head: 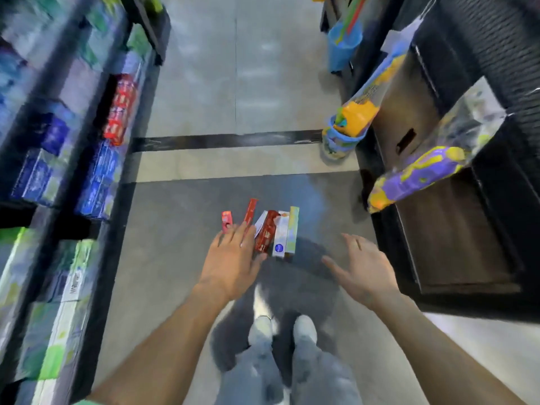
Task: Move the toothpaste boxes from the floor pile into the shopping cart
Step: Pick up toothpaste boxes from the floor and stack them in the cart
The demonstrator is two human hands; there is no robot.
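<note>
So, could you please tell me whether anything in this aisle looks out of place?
Yes: a loose pile of toothpaste boxes lies on the grey floor mid-aisle, not on the shelves. The boxes lie at different angles. The left hand overlaps the pile's left edge; the right hand is open beside it.

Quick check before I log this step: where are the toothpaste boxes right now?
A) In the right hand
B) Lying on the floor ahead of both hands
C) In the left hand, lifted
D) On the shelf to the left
B: the toothpaste boxes lie side by side on the grey floor, while the left hand and right hand reach with open fingers, holding nothing.
</note>
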